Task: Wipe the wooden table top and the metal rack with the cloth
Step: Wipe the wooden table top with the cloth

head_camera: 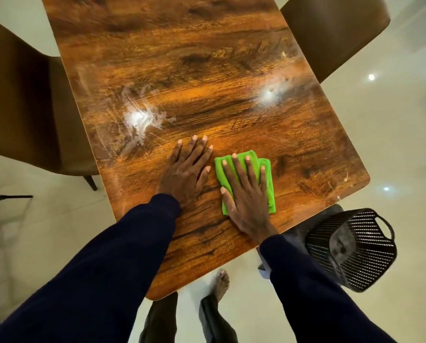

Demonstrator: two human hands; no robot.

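A folded green cloth lies flat on the wooden table top, near its front edge. My right hand presses down on the cloth with straight, spread fingers. Just left of it, my left hand rests flat on the bare wood, fingers straight. Whitish smears and wet streaks show on the wood beyond my left hand, and a lighter patch sits farther right. No metal rack can be made out for certain.
A brown chair stands at the table's left side and another at the far right corner. A black perforated basket sits on the pale floor by the near right corner. My bare foot shows below the table edge.
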